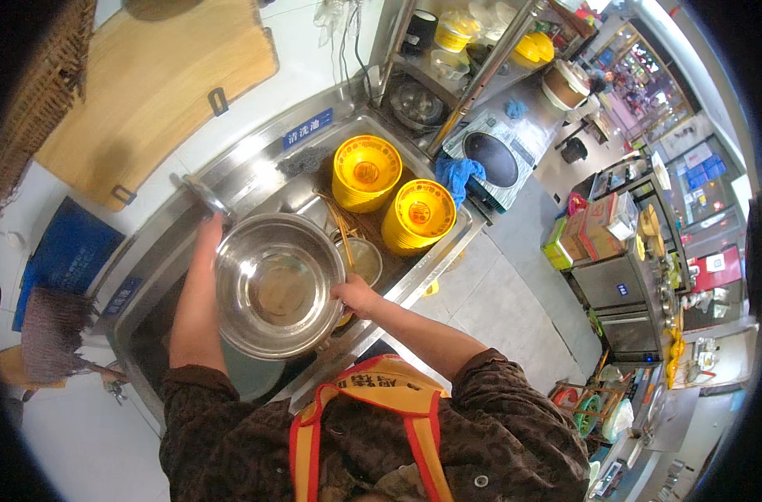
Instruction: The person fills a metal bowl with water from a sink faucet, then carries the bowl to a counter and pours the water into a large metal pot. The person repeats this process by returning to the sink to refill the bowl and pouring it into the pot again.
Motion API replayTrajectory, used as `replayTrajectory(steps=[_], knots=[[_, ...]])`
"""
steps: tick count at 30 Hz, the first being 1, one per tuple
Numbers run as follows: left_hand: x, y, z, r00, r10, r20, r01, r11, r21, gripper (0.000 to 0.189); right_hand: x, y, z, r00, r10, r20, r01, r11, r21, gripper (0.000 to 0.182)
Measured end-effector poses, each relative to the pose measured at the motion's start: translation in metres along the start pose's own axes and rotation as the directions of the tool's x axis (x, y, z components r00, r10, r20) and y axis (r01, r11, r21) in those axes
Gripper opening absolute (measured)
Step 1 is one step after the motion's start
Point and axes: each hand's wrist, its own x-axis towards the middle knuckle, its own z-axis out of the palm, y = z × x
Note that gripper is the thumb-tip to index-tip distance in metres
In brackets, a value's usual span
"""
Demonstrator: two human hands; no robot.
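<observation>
A large stainless steel basin (pixel 284 285) is held over the steel double sink (pixel 390 307). My right hand (pixel 356 295) grips its right rim, thumb on the edge. My left hand (pixel 213 229) is raised at the upper left of the basin, by the metal faucet (pixel 208 199); its fingers are hidden, so its hold is unclear. Behind the basin stand two stacks of yellow bowls, one farther back (pixel 366 164) and one to the right (pixel 422 210). Chopsticks (pixel 345 235) lean in a small metal bowl (pixel 363 260) beside the basin. Greyish water (pixel 252 373) shows in the left sink compartment.
A dark steel-wool-like scrubber (pixel 306 161) lies behind the bowls' left side. A blue cloth (pixel 459 177) hangs near an induction cooker (pixel 491 157) at the right. A metal shelf (pixel 475 81) stands at the sink's back corner. Wooden boards (pixel 168 75) are against the wall.
</observation>
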Motion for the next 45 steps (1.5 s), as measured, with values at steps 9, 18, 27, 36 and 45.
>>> replayTrajectory(steps=[9,18,27,36,45], knots=[[0.032,-0.035,-0.013,0.992,-0.033,0.118,0.021,0.994,0.105,0.042,0.020,-0.016,-0.015,0.988,-0.034,0.148,0.028,0.999,0.039,0.037],[0.038,-0.029,-0.017,0.940,-0.142,0.311,0.173,0.982,-0.073,0.033,0.028,-0.029,-0.010,0.986,0.100,0.132,-0.103,0.995,0.016,0.040],[0.055,-0.113,-0.033,0.848,-0.371,0.378,0.357,0.928,0.109,0.038,0.032,-0.025,-0.007,0.989,0.140,0.042,-0.141,0.990,0.020,0.031],[0.034,-0.076,-0.043,0.944,-0.299,0.138,0.263,0.937,0.229,0.050,0.031,-0.024,-0.005,0.989,0.130,0.067,-0.130,0.991,-0.007,0.037],[-0.098,0.001,-0.027,0.987,-0.008,-0.163,0.090,0.860,0.502,0.061,0.044,-0.013,-0.006,0.999,-0.023,0.033,0.025,0.998,-0.058,0.036]])
